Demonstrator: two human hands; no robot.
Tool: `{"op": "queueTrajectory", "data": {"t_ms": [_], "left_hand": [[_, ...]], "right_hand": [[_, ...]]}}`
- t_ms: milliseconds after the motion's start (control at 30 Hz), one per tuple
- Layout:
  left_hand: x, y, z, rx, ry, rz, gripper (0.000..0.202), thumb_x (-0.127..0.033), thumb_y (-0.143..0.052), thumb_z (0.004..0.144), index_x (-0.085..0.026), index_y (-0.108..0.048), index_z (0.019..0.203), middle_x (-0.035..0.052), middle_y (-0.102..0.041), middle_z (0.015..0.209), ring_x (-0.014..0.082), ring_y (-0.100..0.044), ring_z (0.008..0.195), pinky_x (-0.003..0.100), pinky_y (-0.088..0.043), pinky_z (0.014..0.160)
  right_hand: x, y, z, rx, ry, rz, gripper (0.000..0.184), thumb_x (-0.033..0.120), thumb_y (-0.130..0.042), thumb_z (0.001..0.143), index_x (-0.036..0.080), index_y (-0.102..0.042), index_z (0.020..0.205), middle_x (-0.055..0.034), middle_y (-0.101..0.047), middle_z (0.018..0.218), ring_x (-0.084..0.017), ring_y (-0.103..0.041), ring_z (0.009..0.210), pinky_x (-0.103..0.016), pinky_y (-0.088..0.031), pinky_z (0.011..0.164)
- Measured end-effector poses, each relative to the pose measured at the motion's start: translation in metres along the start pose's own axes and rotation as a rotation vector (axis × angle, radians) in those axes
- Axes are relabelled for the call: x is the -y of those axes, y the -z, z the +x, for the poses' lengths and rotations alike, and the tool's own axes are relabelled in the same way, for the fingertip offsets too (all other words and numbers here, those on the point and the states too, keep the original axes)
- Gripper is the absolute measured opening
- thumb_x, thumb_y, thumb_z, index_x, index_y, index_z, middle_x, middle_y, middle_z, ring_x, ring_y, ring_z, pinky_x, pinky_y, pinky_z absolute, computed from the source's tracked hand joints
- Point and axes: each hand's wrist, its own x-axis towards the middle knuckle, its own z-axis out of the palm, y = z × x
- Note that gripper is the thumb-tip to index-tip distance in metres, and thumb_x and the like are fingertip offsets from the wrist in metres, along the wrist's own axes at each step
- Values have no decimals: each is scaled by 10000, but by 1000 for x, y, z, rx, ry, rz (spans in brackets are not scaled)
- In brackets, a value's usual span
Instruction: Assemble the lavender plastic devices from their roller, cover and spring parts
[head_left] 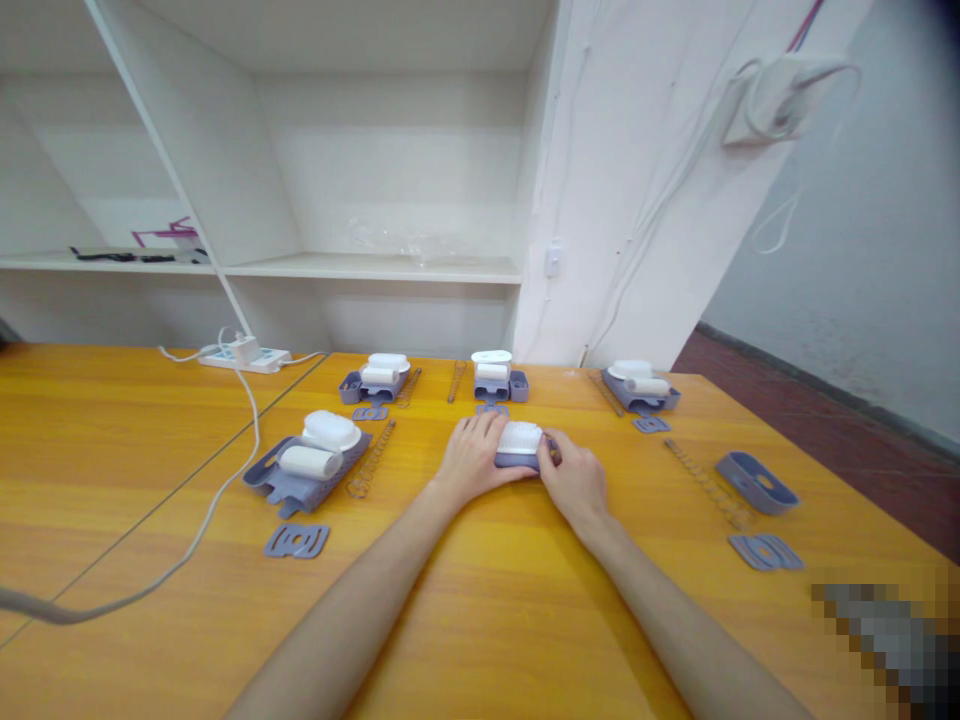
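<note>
At the middle of the table I hold a scrubbing brush (pixel 520 438) with white bristles facing up and a grey-purple body beneath. My left hand (pixel 472 462) wraps around its left side, the thumb along the front. On the right end, the fingers and thumb of my right hand (pixel 576 490) close against the grey-purple body; a small dark part shows at the fingertips. Right of my hands lie a coil spring (pixel 705 483), a grey-purple oval housing (pixel 757 483) and a slotted flat plate (pixel 765 552). Just behind the brush, another slotted plate (pixel 492 410) is partly covered.
Similar part sets lie at the left (pixel 315 480), back left (pixel 382 378), back middle (pixel 492 372) and back right (pixel 641 385). A white cable (pixel 225 487) crosses the left side from a power strip (pixel 247 356). White shelves (pixel 375 266) stand behind the table.
</note>
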Motion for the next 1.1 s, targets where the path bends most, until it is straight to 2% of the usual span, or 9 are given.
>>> {"op": "queueTrajectory", "data": {"t_ms": [133,267,633,800,867,933,1000,1100], "left_hand": [[-1,-1,0,-3,13,-2,749,-693,-524,669,-164,-445,1193,153,-538,1158,291,-498,1087,416,-372,913],[-1,-1,0,2,15,2,745,-694,-518,673,-170,-440,1197,156,-526,1173,294,-489,1100,416,-369,918],[0,-1,-1,-24,30,3,757,-706,-516,662,-167,-451,1189,156,-529,1161,288,-488,1112,409,-375,923],[1,-2,-1,-5,38,21,752,-714,-497,668,-172,-450,1187,148,-530,1154,286,-496,1099,397,-378,915],[1,-2,-1,-1,38,28,746,-717,-482,677,-171,-451,1185,148,-530,1153,287,-493,1102,396,-377,917],[1,-2,-1,0,38,31,741,-718,-472,682,-169,-454,1180,148,-530,1151,287,-493,1102,395,-377,917],[1,-2,-1,1,38,31,738,-718,-469,685,-167,-456,1176,149,-528,1157,286,-492,1101,395,-376,918],[1,-3,-1,4,37,30,737,-717,-465,689,-162,-457,1175,152,-523,1168,287,-488,1106,399,-374,920]], "right_hand": [[-9,0,5,-42,-22,57,336,389,-388,868,182,-620,997,-59,-654,776,-178,-577,683,-276,-381,630],[-23,0,12,-96,-50,63,327,341,-394,854,154,-619,998,-79,-624,840,-193,-547,780,-300,-390,713],[-59,8,22,-161,-313,-434,382,344,-459,798,155,-566,1113,-171,-492,1142,-322,-404,1059,-490,-263,862],[-88,6,26,-97,-433,-562,373,337,-459,780,129,-560,1073,-212,-500,1111,-350,-432,1034,-571,-236,844],[-99,5,27,-42,-520,-568,337,299,-451,776,122,-574,1035,-217,-531,1049,-349,-455,1004,-566,-259,811],[-106,6,28,8,-540,-560,304,254,-442,773,117,-584,1004,-209,-551,1004,-340,-470,987,-528,-292,786],[-107,7,29,17,-497,-550,298,216,-434,771,128,-584,1013,-188,-560,977,-323,-484,964,-472,-321,758],[-100,11,29,-73,-416,-575,314,218,-417,786,159,-575,1052,-166,-553,988,-315,-482,954,-436,-330,735]]}}
